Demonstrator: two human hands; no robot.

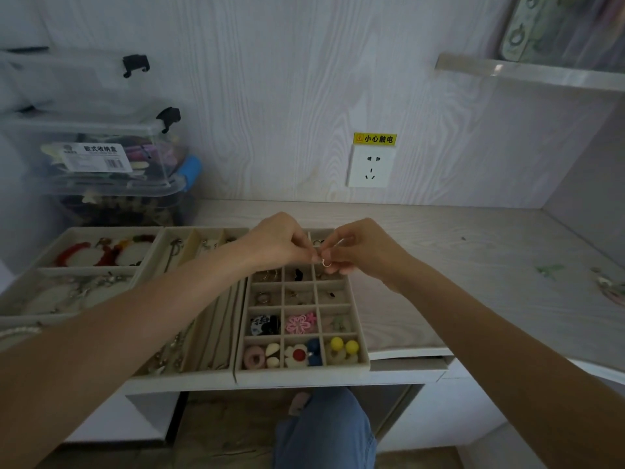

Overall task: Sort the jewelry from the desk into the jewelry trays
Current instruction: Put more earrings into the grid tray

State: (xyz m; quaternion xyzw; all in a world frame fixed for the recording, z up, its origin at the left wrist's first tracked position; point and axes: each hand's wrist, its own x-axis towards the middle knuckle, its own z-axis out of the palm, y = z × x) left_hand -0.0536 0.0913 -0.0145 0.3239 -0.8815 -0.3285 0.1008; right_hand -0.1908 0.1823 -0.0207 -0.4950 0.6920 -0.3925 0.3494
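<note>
- Left hand [277, 245] and right hand [365, 252] both pinch one small hoop earring [326, 263], each grip closed narrowly on it, above the far compartments of the gridded tray [358, 362].
- Risk, as I judge it: the hoop slips (it is tiny) and lands in the wrong compartment.
- The pale wood-grain bench [456, 252] carries more jewellery near its right edge [608, 286]; a wall socket [370, 165] sits behind.

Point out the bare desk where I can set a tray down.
Free: the desk right of the grid tray, from the socket wall to the front edge. Loose jewelry sits at the far right. Crowded: the left, filled with trays and the storage boxes.
</note>
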